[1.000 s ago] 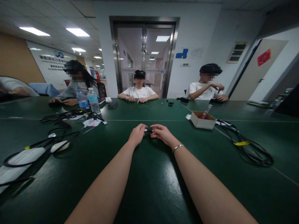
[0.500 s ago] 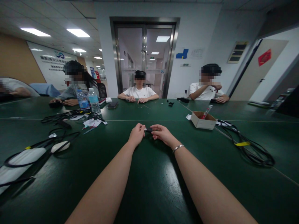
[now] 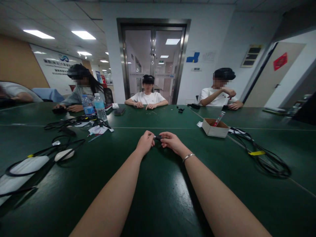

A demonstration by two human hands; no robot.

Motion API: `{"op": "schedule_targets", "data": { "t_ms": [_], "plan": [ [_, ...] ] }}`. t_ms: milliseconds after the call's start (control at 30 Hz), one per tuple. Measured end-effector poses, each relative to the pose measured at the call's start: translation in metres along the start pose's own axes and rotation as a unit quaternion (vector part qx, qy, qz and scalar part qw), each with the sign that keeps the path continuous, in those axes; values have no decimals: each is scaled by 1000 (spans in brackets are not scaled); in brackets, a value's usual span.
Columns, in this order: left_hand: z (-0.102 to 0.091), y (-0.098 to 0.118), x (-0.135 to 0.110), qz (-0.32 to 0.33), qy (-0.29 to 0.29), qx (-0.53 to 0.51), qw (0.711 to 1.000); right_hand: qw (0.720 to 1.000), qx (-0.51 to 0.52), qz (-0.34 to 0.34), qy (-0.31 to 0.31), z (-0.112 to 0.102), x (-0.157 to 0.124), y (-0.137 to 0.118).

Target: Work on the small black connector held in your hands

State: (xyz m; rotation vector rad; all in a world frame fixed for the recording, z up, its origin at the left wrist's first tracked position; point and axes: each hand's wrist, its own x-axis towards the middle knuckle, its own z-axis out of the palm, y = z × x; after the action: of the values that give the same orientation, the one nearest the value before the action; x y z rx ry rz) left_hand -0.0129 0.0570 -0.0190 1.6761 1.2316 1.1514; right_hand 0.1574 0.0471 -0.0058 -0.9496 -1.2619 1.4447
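Table (image 3: 158,187), dark green, is stretching beneath the left hand (image 3: 145,144) and right hand (image 3: 172,141), whose grip is pinching a slim black rod-like object (image 3: 157,138) (silvery at its left end).

1. A dark green table (image 3: 158,187) fills the foreground, its glossy top crossed by a pale seam.
2. Beyond it, glass double doors (image 3: 139,49) in a metal frame show a lit corridor.
3. A white wall (image 3: 209,33) flanks them.
4. At far right, a pale door (image 3: 271,82) bears a red sign (image 3: 280,61).
5. At left, a tan wall (image 3: 14,62) adjoins a white signboard (image 3: 50,67).
6. Rectangular lights (image 3: 84,35) glow in the panelled ceiling (image 3: 56,16).
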Motion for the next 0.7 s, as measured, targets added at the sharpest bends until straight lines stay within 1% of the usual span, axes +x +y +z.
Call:
{"op": "schedule_targets", "data": {
  "t_ms": [133, 333, 500, 567, 700],
  "plan": [
    [-1, 6, -3, -3, 4, 12, 1000, 1000, -19, -6, 5, 0, 2, 3],
    [-3, 5, -1, 7, 59, 62, 996, 993, -109, -46, 13, 5, 7, 11],
    [-3, 2, 0, 27, 44, 63, 997, 977, -207, -57, 14, 8, 8, 16],
    [-2, 1, 0, 39, 43, 74, 996, 972, -226, -57, 11, 8, 8, 15],
    [0, 3, -1, 72, 38, 104, 991, 969, -240, -54, -16, 7, 6, 11]
  ]
}}
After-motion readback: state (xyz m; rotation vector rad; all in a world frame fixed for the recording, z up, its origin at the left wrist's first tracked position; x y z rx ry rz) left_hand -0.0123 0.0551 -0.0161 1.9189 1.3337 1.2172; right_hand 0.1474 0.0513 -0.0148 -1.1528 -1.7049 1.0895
